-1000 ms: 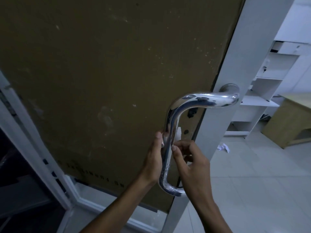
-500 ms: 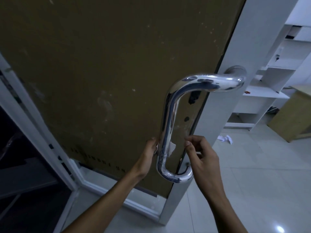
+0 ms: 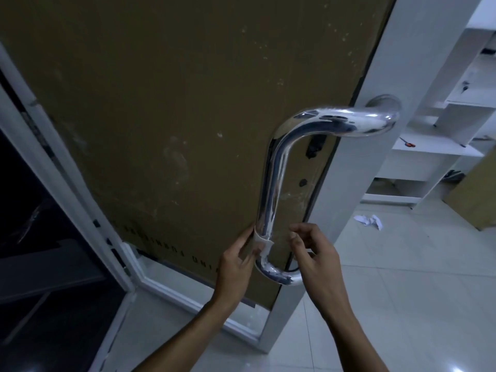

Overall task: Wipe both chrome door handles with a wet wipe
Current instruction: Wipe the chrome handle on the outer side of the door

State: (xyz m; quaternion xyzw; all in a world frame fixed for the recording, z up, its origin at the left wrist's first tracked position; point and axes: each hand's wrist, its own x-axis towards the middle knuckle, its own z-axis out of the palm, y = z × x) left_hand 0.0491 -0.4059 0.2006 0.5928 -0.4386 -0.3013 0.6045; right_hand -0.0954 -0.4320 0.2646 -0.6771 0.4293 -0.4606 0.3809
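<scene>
A curved chrome door handle [image 3: 276,167] is fixed to a brown-panelled door with a white frame [image 3: 418,49]. A small white wet wipe [image 3: 262,244] is wrapped round the lower part of the bar. My left hand [image 3: 237,260] pinches the wipe against the handle from the left side. My right hand [image 3: 315,253] hovers just right of the bar, fingers loosely curled, holding nothing and apart from the chrome. Only this one handle is in view.
Crumpled white paper [image 3: 369,221] lies on the tiled floor beyond the door. White shelving [image 3: 434,146] stands at the right, with a wooden cabinet [image 3: 475,194] beside it. A dark opening [image 3: 40,237] lies left of the door.
My left hand slid the wipe down the bar toward the lower bend. My right hand let go of the handle and drew off to the right.
</scene>
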